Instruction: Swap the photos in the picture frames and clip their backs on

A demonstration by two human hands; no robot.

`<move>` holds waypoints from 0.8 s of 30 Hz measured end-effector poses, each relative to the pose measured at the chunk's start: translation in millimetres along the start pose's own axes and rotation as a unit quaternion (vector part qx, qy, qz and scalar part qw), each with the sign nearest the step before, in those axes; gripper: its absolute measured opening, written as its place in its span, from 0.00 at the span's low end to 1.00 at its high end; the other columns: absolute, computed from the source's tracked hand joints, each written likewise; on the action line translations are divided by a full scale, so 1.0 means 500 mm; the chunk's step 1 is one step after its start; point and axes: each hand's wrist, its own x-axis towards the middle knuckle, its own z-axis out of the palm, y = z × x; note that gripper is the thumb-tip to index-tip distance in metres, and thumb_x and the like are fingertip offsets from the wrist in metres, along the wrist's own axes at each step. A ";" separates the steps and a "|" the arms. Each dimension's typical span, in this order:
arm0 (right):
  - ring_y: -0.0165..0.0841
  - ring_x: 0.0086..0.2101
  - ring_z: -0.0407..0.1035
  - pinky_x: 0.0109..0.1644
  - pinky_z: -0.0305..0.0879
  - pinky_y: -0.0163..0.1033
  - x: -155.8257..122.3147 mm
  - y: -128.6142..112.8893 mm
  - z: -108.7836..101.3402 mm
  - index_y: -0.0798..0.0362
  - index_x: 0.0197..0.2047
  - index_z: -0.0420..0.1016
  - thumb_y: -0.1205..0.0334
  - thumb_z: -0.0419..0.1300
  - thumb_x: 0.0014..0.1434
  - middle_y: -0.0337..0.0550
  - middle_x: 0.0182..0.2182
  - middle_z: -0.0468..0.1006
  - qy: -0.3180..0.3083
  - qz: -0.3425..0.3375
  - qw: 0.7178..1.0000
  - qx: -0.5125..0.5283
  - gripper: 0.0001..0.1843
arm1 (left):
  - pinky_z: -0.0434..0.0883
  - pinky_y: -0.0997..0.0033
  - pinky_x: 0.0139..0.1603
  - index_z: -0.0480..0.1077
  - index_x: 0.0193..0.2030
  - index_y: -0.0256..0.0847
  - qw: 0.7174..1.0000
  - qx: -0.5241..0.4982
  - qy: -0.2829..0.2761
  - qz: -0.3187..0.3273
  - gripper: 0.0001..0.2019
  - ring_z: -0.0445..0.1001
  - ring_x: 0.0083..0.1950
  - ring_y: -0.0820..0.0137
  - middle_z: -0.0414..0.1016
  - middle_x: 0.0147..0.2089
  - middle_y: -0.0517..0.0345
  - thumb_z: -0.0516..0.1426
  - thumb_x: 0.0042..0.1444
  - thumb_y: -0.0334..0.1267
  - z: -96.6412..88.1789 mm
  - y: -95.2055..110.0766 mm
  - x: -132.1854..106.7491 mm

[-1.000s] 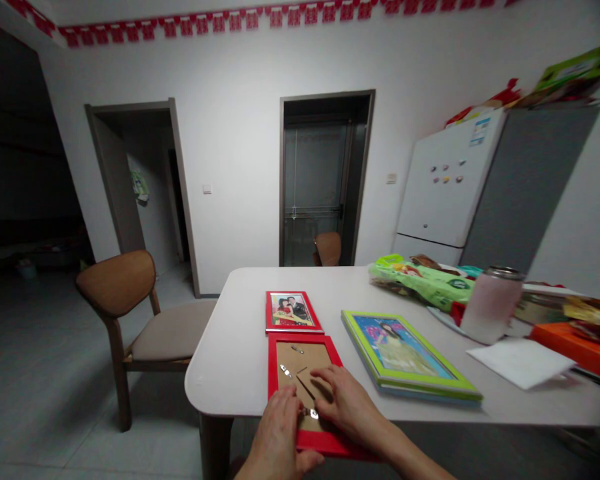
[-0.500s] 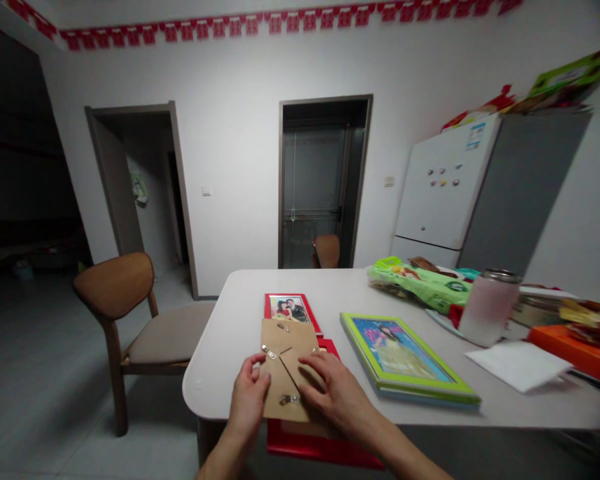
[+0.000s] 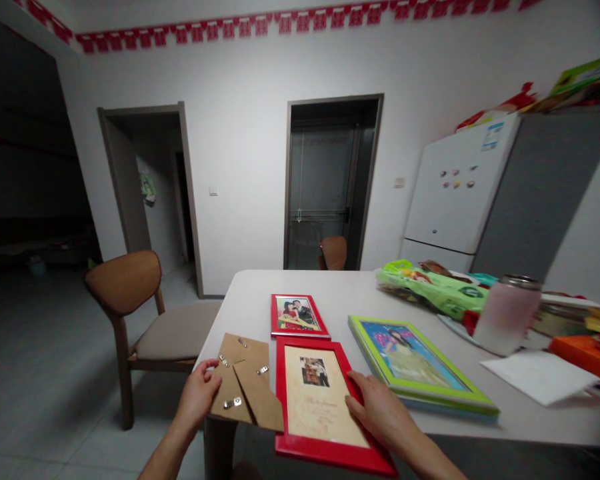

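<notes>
My left hand [image 3: 199,395] is closed on the left edge of a brown backboard [image 3: 260,393], which has metal clips and a slanted support leg. The board lies at the table's front left corner, partly past the edge. Beside it, a larger red picture frame [image 3: 283,407] lies face up with a cream insert bearing a small photo and print. My right hand [image 3: 383,408] grips this frame's right border, thumb and fingers at the edge. Behind it lies a smaller red frame [image 3: 300,315] with a photo of a couple.
Stacked frames with a lime-green one [image 3: 420,357] on top lie to the right. Beyond are a green packet [image 3: 435,290], a pink jar [image 3: 509,313], a white paper [image 3: 540,377] and an orange box [image 3: 587,360]. A wooden chair [image 3: 125,283] stands left of the white table [image 3: 340,290].
The brown backboard has moved left with my left hand, off the larger red frame, uncovering its insert. My right hand has left the board and moved to the frame's right border.
</notes>
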 end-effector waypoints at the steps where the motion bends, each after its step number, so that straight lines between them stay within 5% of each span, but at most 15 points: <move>1: 0.37 0.37 0.67 0.41 0.57 0.37 0.002 -0.001 0.002 0.57 0.48 0.63 0.60 0.49 0.49 0.52 0.37 0.71 -0.001 0.001 1.000 0.001 0.22 | 0.68 0.71 0.29 0.62 0.36 0.39 0.999 0.026 0.016 0.011 0.13 0.73 0.28 0.68 0.72 0.25 0.62 0.54 0.41 0.36 0.002 -0.006 0.000; 7: 0.38 0.37 0.67 0.41 0.58 0.37 0.012 -0.004 0.003 0.61 0.48 0.62 0.66 0.48 0.47 0.54 0.37 0.72 0.006 0.008 1.000 0.009 0.23 | 0.57 0.60 0.52 0.65 0.38 0.39 0.977 0.160 0.081 0.112 0.16 0.65 0.48 0.62 0.69 0.43 0.53 0.53 0.38 0.30 0.014 -0.020 -0.012; 12: 0.37 0.37 0.68 0.40 0.60 0.37 0.014 -0.007 -0.013 0.62 0.53 0.54 0.67 0.47 0.44 0.54 0.40 0.73 0.030 0.048 0.990 0.129 0.30 | 0.55 0.58 0.55 0.66 0.40 0.37 0.960 0.206 0.064 0.178 0.15 0.61 0.52 0.62 0.67 0.47 0.50 0.51 0.42 0.30 0.063 0.009 -0.044; 16: 0.32 0.26 0.71 0.28 0.64 0.34 0.005 -0.028 -0.036 0.61 0.59 0.37 0.64 0.42 0.45 0.47 0.34 0.76 -0.051 0.104 0.919 0.377 0.37 | 0.57 0.60 0.55 0.65 0.43 0.39 0.951 0.201 -0.049 0.230 0.16 0.60 0.54 0.64 0.65 0.51 0.50 0.51 0.44 0.31 0.148 0.057 -0.108; 19: 0.33 0.27 0.72 0.28 0.66 0.35 -0.007 -0.051 -0.058 0.61 0.60 0.27 0.62 0.42 0.45 0.46 0.35 0.76 -0.076 0.113 0.861 0.489 0.41 | 0.57 0.61 0.55 0.63 0.46 0.38 0.946 0.180 -0.157 0.218 0.21 0.58 0.55 0.62 0.61 0.54 0.48 0.55 0.42 0.34 0.214 0.089 -0.154; 24: 0.32 0.28 0.71 0.32 0.66 0.36 -0.021 -0.083 -0.090 0.57 0.61 0.27 0.59 0.50 0.45 0.45 0.34 0.76 -0.074 0.061 0.816 0.570 0.45 | 0.55 0.58 0.57 0.58 0.51 0.37 0.925 0.190 -0.186 0.270 0.26 0.53 0.58 0.61 0.56 0.57 0.47 0.56 0.42 0.34 0.278 0.131 -0.180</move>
